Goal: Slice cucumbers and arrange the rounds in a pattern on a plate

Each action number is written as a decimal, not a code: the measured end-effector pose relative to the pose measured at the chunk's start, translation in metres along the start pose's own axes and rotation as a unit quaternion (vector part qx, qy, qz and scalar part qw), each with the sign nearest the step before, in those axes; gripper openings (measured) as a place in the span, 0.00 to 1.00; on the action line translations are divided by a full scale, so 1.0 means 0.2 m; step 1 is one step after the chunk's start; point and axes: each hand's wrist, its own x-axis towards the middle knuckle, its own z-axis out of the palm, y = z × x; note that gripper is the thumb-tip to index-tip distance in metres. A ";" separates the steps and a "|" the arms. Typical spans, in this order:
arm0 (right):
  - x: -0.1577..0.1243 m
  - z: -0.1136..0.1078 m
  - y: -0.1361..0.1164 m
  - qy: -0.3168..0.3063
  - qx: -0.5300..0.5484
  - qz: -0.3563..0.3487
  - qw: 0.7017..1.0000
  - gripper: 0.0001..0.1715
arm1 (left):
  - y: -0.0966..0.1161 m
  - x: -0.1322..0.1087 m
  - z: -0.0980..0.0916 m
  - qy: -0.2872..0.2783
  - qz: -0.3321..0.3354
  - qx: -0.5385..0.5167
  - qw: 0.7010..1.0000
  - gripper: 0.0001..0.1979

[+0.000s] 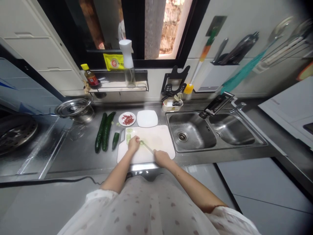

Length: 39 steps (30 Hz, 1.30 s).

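My right hand (pixel 162 159) grips a knife (pixel 148 148) by its handle, and the blade points up and left over the white cutting board (pixel 158 138). At the blade's tip lies a cucumber slice (pixel 141 142). The curled fingers of my left hand (pixel 133 144) are closed at the slice's left edge and partly hide it. Just beyond that hand, more cucumber slices (pixel 128 137) lie in a row at the board's left side. Left of the board sits a cut cucumber piece (pixel 115 141). Two whole cucumbers (pixel 102 132) rest farther left.
Behind the board stand a plate of chopped red pieces (pixel 127 119) and a white square plate (pixel 147 118). A lidded steel pot (pixel 75 109) is at back left. To the right are a double sink (pixel 195 148) and its faucet (pixel 216 104). A shelf (pixel 112 87) holds bottles.
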 end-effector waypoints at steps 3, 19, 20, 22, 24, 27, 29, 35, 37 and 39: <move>0.00 -0.01 0.00 -0.004 0.005 -0.004 1.000 0.18 | 0.00 0.00 0.01 0.005 -0.003 0.003 1.000 0.13; -0.05 -0.01 0.02 -0.022 0.015 0.022 0.999 0.18 | 0.00 0.01 0.02 0.013 0.014 -0.016 1.000 0.12; -0.05 0.00 0.02 -0.021 0.016 0.022 0.999 0.18 | 0.00 0.01 0.02 0.014 0.013 -0.017 1.000 0.12; -0.04 0.00 0.02 -0.019 0.015 0.020 1.000 0.19 | 0.01 0.01 0.01 0.014 0.011 -0.019 1.000 0.12; -0.04 0.00 0.01 -0.015 0.014 0.016 1.000 0.18 | 0.01 0.00 0.01 0.013 0.008 -0.020 1.000 0.12; -0.03 -0.01 0.00 -0.009 0.012 0.013 1.000 0.18 | 0.02 0.00 0.01 0.009 0.003 -0.020 1.000 0.12; -0.02 -0.02 0.00 -0.006 0.009 0.010 1.000 0.19 | 0.02 0.00 0.00 0.008 0.003 -0.022 1.000 0.12; -0.01 -0.03 -0.01 0.004 0.018 0.003 1.000 0.19 | 0.02 0.00 0.00 0.010 0.006 -0.021 1.000 0.10; -0.01 -0.02 -0.01 0.008 0.018 0.001 1.000 0.19 | 0.01 0.00 0.01 0.011 0.008 -0.021 1.000 0.10; -0.01 -0.02 -0.01 0.011 0.017 -0.001 1.000 0.19 | 0.01 0.01 0.01 0.011 0.009 -0.018 1.000 0.10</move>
